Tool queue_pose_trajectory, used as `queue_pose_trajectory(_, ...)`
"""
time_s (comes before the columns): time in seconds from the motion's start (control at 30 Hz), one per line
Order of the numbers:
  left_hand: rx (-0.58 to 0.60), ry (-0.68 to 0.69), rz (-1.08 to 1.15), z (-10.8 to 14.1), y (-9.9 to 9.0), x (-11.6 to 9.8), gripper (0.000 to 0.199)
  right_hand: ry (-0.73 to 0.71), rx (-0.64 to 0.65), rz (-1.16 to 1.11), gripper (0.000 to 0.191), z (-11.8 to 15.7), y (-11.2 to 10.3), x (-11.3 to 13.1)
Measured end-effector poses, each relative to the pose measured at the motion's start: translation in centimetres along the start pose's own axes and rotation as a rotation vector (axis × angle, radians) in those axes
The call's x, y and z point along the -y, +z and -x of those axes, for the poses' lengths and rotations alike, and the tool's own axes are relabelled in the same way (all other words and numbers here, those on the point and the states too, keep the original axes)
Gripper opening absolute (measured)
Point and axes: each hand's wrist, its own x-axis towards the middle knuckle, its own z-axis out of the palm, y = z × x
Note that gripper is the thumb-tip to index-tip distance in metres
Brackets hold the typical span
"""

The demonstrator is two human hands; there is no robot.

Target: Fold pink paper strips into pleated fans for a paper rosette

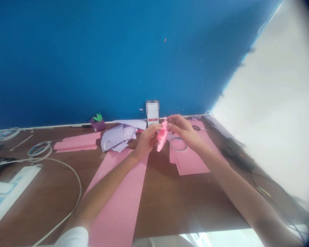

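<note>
A narrow strip of pleated pink paper (162, 136) is held up over the middle of the table, its folds bunched together. My left hand (148, 139) pinches it from the left side. From the right, my right hand (181, 128) has its fingers closed at the strip's upper part; the exact fingertip contact is small and partly hidden. Beneath my left forearm lies a long pink sheet (123, 195). More pink sheets (193, 166) rest under my right hand, with a tape ring (178, 144) on them.
A phone (152, 113) leans on the blue wall behind my hands. Crumpled lilac paper (121, 135), folded pink paper (78, 142) and a small purple pot (98, 122) stand left. A white power strip (14, 192) and looping cable (78, 178) occupy the far left; a black adapter (238, 157) lies right.
</note>
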Motion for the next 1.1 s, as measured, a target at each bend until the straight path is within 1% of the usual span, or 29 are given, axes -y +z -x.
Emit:
queue_pose_trajectory(0.1,-0.019,-0.028,0.035,0.1,0.1,0.6,0.015,-0.073,0.0,0.04,0.022,0.3,0.4,0.4)
queue_pose_trajectory(0.17,-0.025,-0.039,0.04,0.2,0.1,0.8,0.017,-0.093,-0.009,0.096,0.019,0.3,0.5,0.5)
queue_pose_trajectory(0.33,0.01,-0.05,0.027,0.1,-0.1,0.5,0.019,-0.148,-0.043,0.166,0.016,0.5,0.5,0.5)
queue_pose_trajectory(0.47,0.001,-0.012,0.067,0.1,-0.1,0.5,0.018,-0.145,-0.015,0.083,0.015,0.6,0.7,0.8)
queue_pose_trajectory(0.57,-0.028,0.03,0.104,0.1,0.0,1.0,0.017,-0.138,0.02,-0.024,0.019,0.6,1.0,0.8)
queue_pose_trajectory(0.63,-0.037,0.07,0.131,0.0,0.1,1.4,0.018,-0.134,0.019,-0.056,0.02,0.6,1.1,0.7)
queue_pose_trajectory(0.73,-0.013,0.086,0.135,0.0,0.0,1.7,0.022,-0.102,0.007,-0.089,0.02,0.6,1.2,0.8)
queue_pose_trajectory(0.83,0.011,0.079,0.118,0.0,-0.2,1.5,0.024,-0.071,0.014,-0.117,0.019,0.6,1.3,0.8)
queue_pose_trajectory(0.97,0.003,0.071,0.103,-0.1,-0.4,1.1,0.023,-0.094,0.008,-0.115,0.015,0.6,1.3,0.6)
queue_pose_trajectory(1.1,0.017,0.089,0.061,-0.5,-0.7,1.1,0.024,-0.104,0.036,-0.091,0.014,0.8,0.9,0.6)
